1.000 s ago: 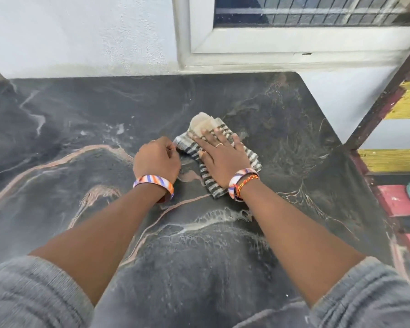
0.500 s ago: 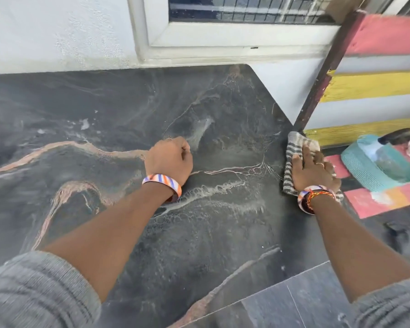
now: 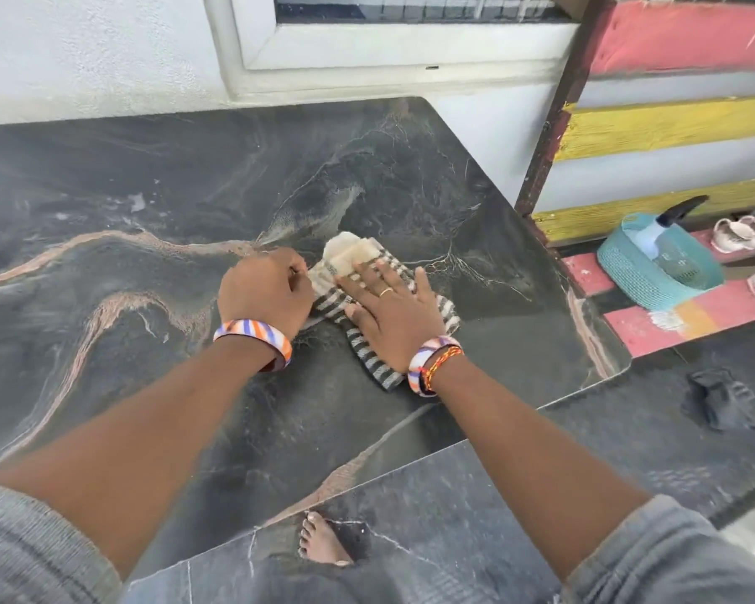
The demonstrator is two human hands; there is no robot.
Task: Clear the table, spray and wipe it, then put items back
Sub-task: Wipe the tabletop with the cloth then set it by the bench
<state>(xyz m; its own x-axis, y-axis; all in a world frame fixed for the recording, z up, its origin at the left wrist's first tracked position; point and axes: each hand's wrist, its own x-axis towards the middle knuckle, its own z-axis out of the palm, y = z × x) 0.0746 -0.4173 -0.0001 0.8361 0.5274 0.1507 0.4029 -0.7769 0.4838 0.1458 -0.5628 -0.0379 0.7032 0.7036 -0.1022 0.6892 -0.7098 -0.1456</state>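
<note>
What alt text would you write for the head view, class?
A person's right hand presses a striped cloth flat on a dark marbled table, left hand fisted beside it. A spray bottle sits in a teal basket to the right.

No readable writing anywhere from here. The clear spray bottle with a black trigger (image 3: pixel 665 244), lying in the teal woven basket (image 3: pixel 641 272), shows faint markings on its side, too blurred to make out.

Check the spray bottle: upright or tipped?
Tipped. The spray bottle leans inside the teal basket, nozzle pointing up and right.
</note>
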